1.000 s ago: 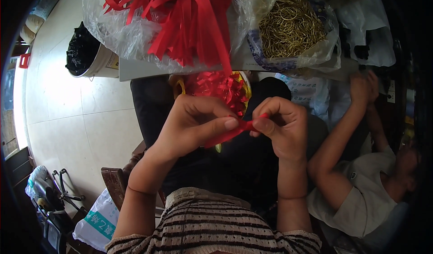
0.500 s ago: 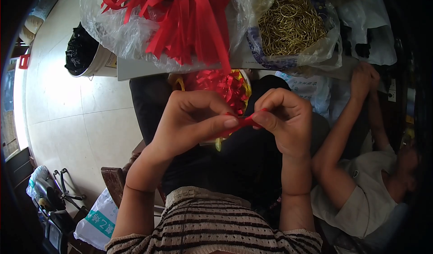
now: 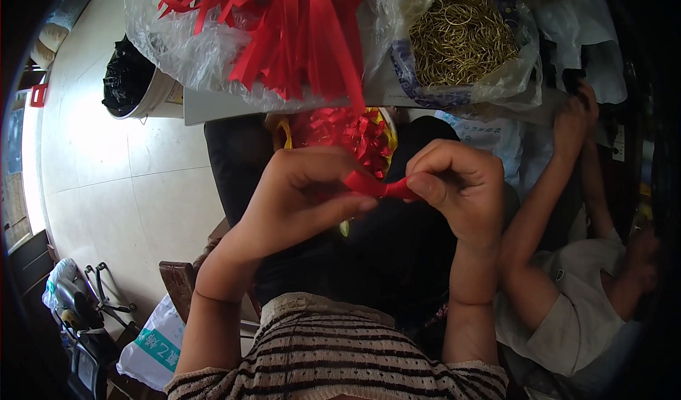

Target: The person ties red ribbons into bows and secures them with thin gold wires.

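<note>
A short piece of red ribbon (image 3: 384, 188), pinched narrow at its middle like a small bow, spans my two hands above my lap. The ribbon's right end is gripped between thumb and bent forefinger of my right hand (image 3: 457, 187). Its left loop rests at the fingertips of my left hand (image 3: 294, 190), whose fingers curl round it with the thumb a little below the ribbon. Just beyond my hands, a container of finished-looking red bows (image 3: 358, 139) with a yellow rim sits between my legs, partly hidden by my left hand.
Long red ribbon strips (image 3: 291, 38) lie in clear plastic on the table (image 3: 213, 107). Right of them is a bag of thin gold loops (image 3: 461, 38). A bucket with a black liner (image 3: 152, 95) stands at left. Another person's arm (image 3: 543, 194) reaches forward at right, close to my right elbow.
My left thumb has come down off the ribbon, so its left loop now shows. My right hand has shifted slightly right. A dark thing now shows by the other person's hands.
</note>
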`<state>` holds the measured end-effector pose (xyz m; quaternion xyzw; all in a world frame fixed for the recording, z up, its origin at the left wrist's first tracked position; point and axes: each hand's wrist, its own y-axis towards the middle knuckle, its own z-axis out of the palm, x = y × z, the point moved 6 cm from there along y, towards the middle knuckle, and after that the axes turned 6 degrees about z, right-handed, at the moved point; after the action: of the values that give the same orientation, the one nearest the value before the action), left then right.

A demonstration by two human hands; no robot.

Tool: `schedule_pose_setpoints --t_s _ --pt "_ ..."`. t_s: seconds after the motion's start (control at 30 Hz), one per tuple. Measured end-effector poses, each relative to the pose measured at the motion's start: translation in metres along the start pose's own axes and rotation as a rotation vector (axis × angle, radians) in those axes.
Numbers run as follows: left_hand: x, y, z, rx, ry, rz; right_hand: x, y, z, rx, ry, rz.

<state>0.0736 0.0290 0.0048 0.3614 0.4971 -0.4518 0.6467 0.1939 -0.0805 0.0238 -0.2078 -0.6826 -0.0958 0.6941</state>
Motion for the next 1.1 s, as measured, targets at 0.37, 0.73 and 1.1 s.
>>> schedule_pose_setpoints --t_s 0.37,0.73,1.1 --pt "-0.010 0.000 -0.001 -0.123 0.174 0.336 -0.015 -0.009 0.028 -0.078 0.487 0.050" --pt "-0.009 0.000 -0.003 0.084 0.082 0.150 -0.016 -0.009 0.025 0.108 0.354 0.156" --pt "-0.001 -0.007 -0.004 0.007 0.022 0.153 -0.018 -0.013 0.030 -0.121 0.465 0.088"
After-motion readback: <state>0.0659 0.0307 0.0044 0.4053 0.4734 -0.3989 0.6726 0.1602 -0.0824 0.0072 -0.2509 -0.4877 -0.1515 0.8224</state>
